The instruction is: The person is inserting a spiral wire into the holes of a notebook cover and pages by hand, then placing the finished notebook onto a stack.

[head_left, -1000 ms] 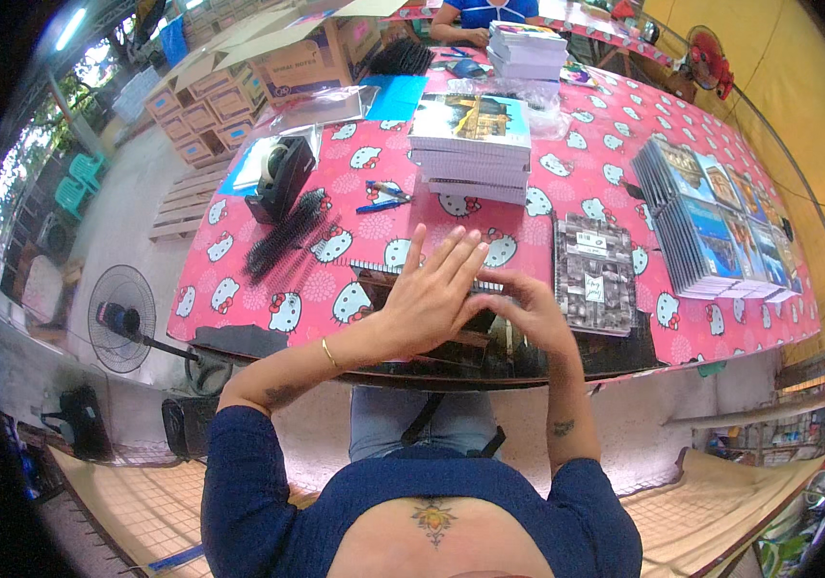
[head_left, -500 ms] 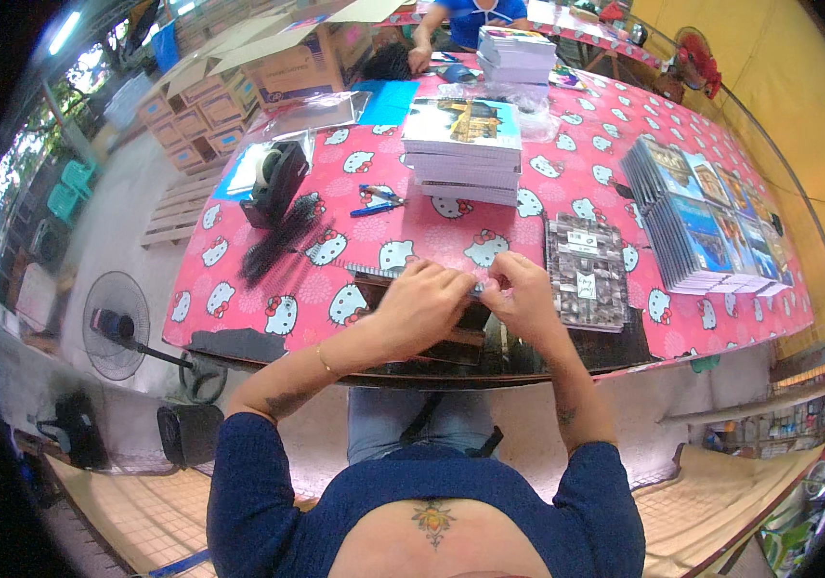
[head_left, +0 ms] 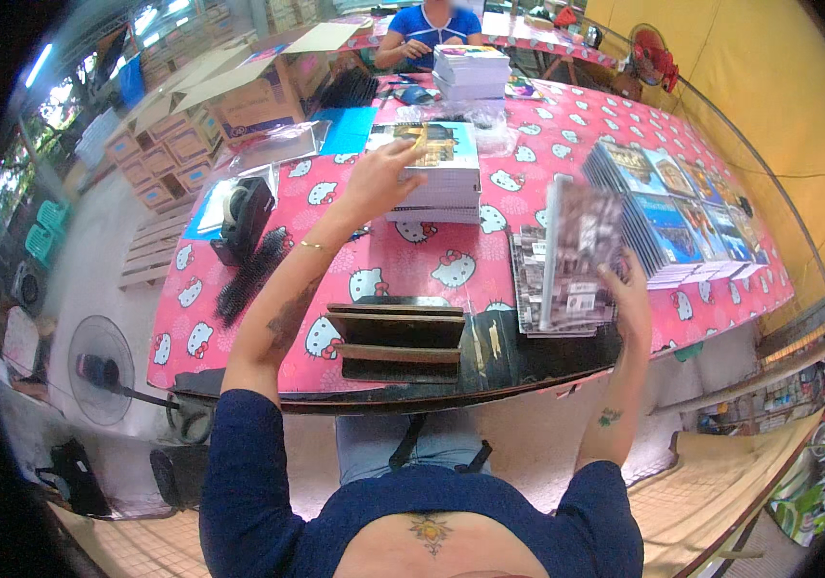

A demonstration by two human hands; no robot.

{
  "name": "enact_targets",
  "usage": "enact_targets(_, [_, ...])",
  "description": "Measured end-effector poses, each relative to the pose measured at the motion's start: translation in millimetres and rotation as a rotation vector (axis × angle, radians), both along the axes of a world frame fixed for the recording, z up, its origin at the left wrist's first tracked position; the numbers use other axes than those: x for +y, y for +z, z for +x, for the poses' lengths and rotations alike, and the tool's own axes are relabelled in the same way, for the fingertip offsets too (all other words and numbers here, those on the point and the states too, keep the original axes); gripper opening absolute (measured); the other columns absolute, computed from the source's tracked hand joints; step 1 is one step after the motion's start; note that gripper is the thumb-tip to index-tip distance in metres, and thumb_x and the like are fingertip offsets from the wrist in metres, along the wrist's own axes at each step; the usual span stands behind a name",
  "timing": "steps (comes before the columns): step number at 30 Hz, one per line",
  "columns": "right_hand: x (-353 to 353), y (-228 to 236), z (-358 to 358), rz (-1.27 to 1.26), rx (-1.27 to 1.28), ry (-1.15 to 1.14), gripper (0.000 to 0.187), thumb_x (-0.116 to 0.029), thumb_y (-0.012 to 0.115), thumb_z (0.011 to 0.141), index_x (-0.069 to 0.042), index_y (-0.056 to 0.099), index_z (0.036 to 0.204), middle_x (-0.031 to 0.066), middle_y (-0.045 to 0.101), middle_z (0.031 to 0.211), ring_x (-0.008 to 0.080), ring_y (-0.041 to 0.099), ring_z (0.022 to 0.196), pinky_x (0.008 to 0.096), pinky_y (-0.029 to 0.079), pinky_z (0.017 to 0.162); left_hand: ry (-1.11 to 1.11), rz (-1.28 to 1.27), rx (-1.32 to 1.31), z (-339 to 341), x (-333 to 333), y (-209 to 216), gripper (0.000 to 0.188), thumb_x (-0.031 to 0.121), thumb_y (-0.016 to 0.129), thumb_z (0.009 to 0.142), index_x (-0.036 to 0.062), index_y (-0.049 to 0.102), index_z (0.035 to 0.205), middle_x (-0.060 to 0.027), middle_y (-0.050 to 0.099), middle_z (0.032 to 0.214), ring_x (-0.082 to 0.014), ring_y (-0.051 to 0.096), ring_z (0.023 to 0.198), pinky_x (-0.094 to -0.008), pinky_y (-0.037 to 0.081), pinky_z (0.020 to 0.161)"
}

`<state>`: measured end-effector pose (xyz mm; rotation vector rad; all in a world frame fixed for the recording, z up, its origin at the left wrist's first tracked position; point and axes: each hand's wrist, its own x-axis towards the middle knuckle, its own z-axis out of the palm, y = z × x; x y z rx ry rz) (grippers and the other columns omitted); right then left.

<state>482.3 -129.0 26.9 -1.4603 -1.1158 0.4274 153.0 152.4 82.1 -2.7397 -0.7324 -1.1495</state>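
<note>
Right hand (head_left: 628, 294) grips notebook (head_left: 581, 250) near lower right edge, over grey pile (head_left: 530, 289). Notebook probably light, bendy, cover slippery; pinch edge firmly. Left hand (head_left: 385, 179) at book stack (head_left: 446, 196), grip: cannot tell.

The book stack (head_left: 446, 193) has glossy paper covers; the worktop covering (head_left: 484, 284) seems smooth plastic, the slotted stand (head_left: 398, 332) matt wood.

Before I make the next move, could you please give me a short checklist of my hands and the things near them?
1. Right hand has hold of a grey-patterned notebook: ok.
2. That notebook is released: not ok, it is in the hand.
3. Left hand touches the middle book stack: cannot tell.
4. Slotted wooden stand has no notebook in it: ok.
5. Black tape dispenser is away from both hands: ok.
</note>
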Motion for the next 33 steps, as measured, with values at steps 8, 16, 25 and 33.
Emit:
enact_targets(8, [40, -40, -5, -0.048, -0.649, -0.279, 0.062, -0.044, 0.069, 0.086, -0.004, 0.056, 0.133, 0.0185, 0.055, 0.125, 0.0351, 0.053, 0.114, 0.0495, 0.045, 0.094, 0.038, 0.216, 0.224, -10, 21, -23, 0.033, 0.009, 0.058, 0.085, 0.0090, 0.065, 0.117, -0.0108, 0.068, 0.116, -0.0300, 0.066, 0.102, -0.0391, 0.053, 0.086])
enact_targets(16, [81, -11, -119, -0.140, 0.950, 0.642, 0.035, -0.011, 0.063, 0.091, 0.003, 0.053, 0.120, 0.0132, 0.066, 0.110, 0.0221, 0.069, 0.095, 0.0359, 0.061, 0.079, -0.334, 0.420, 0.271, -48, -137, -14, 0.040, 0.015, 0.070, 0.079, 0.0056, 0.064, 0.118, -0.0052, 0.068, 0.106, -0.0207, 0.066, 0.098, -0.0361, 0.051, 0.094])
enact_targets(25, [46, -40, -132, 0.061, 0.499, 0.526, 0.034, -0.002, 0.069, 0.088, -0.003, 0.058, 0.120, 0.0017, 0.066, 0.109, 0.0117, 0.061, 0.099, 0.0300, 0.047, 0.090, -0.437, -1.066, -0.627, -83, -148, -24, 0.040, -0.004, 0.057, 0.093, 0.0027, 0.046, 0.131, -0.0070, 0.063, 0.115, -0.0140, 0.059, 0.107, -0.0297, 0.048, 0.093])
enact_targets(33, [38, -53, -136, 0.068, 0.516, 0.475, 0.020, -0.003, 0.070, 0.087, -0.004, 0.062, 0.105, 0.0003, 0.066, 0.098, 0.0116, 0.062, 0.091, 0.0286, 0.051, 0.082, -0.367, -0.812, -0.512, -89, -167, -27, 0.033, -0.005, 0.059, 0.090, 0.0006, 0.050, 0.121, -0.0092, 0.063, 0.115, -0.0141, 0.058, 0.109, -0.0301, 0.046, 0.094])
